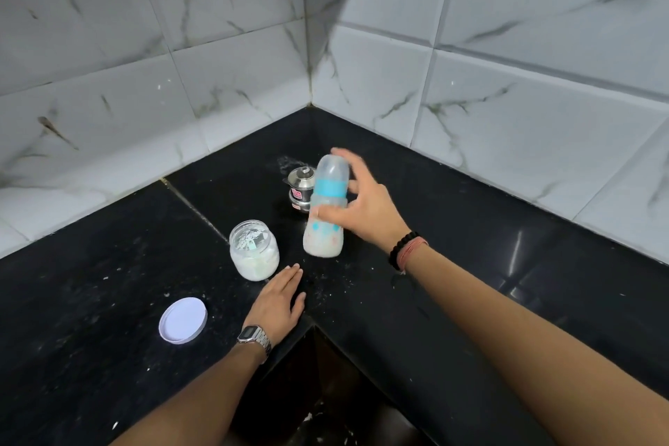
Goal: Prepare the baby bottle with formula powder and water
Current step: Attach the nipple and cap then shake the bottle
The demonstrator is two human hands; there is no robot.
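It was a home kitchen corner: a black polished stone table (470, 300) met white marble-look wall tiles (506, 101), with an open powder jar (254, 250), its lid (182, 319) and a small steel pot (301, 188).

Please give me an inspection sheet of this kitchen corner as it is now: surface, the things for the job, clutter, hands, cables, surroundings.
Surface: black stone counter, speckled with white powder.
Job's things: baby bottle, capped, blue ring, pale contents at the bottom, tilted; whether its base touches the counter cannot be told. Open jar of white powder, upright. Its white lid lies apart, nearer the person.
Clutter: small steel vessel with lid, behind the bottle.
Hands: right hand, fingers on the bottle's middle. Left hand flat on the counter, holding nothing, beside the jar.
Cables: nothing seen.
Surroundings: white marbled wall tiles on both sides of the corner.
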